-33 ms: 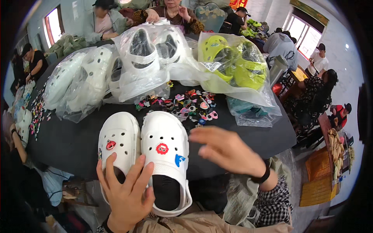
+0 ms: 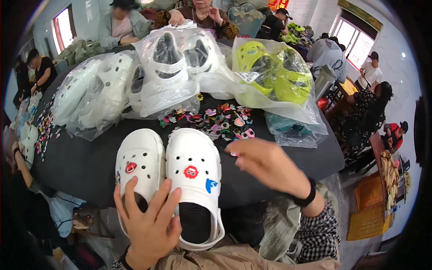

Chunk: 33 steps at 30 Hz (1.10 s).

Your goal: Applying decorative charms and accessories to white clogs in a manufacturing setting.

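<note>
A pair of white clogs stands side by side before me on the dark table, toes pointing away. The left clog (image 2: 140, 150) carries a red charm (image 2: 130, 167). On the right clog (image 2: 191, 148) are a round red charm (image 2: 191, 172) and a blue dolphin-shaped charm (image 2: 211, 186). My left hand (image 2: 150, 218) lies spread over the openings of both clogs, fingers apart and resting on them. To the right of the clogs, my right hand (image 2: 270, 167) has its fingertips brought together around a small pinkish charm (image 2: 234, 154), mostly hidden by the fingers.
A pile of loose colourful charms (image 2: 216, 119) lies beyond the clogs. Bagged white clogs (image 2: 168, 67) and bagged lime-green clogs (image 2: 292, 81) line the table's far side. More charms (image 2: 42, 123) lie at the left. Several people sit around, two of them across the table (image 2: 292, 166).
My right hand has shifted slightly right, and its fingers have drawn together at a small pinkish charm. My left hand stays on the clogs.
</note>
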Each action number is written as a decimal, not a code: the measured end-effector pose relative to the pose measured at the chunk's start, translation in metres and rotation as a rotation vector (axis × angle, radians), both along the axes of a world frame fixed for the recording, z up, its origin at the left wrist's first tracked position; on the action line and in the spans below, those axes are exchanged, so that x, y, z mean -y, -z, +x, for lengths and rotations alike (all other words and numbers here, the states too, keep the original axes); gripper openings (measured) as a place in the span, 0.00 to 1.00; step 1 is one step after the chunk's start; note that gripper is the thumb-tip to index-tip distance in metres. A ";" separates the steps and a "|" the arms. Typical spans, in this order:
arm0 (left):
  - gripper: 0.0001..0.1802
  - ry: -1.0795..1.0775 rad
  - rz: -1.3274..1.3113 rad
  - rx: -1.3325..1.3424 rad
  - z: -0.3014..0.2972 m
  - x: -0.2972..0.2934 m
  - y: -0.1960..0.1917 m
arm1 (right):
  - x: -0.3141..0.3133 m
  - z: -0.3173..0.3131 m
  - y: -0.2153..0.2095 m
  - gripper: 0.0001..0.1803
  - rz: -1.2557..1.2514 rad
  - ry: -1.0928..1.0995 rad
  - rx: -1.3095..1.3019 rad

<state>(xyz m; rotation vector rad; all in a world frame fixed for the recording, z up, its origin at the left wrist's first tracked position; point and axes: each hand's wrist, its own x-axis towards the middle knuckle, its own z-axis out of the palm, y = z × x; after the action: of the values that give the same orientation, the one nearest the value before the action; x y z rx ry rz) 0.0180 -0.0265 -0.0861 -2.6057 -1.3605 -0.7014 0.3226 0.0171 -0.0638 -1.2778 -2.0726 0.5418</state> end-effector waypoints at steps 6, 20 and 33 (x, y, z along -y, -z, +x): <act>0.32 0.009 0.013 0.059 0.000 0.005 0.006 | -0.086 0.063 0.024 0.14 0.026 0.197 0.254; 0.24 0.047 0.136 0.043 -0.003 0.006 0.008 | -0.098 0.056 0.058 0.12 0.160 0.201 0.107; 0.25 0.055 0.143 0.062 -0.005 0.008 0.011 | -0.104 0.032 0.030 0.13 0.148 0.152 0.083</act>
<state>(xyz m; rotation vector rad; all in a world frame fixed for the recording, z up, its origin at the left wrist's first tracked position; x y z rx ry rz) 0.0129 -0.0344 -0.0976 -2.5372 -1.2094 -0.8613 0.3549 0.1212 -0.0939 -1.3764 -2.0201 0.2666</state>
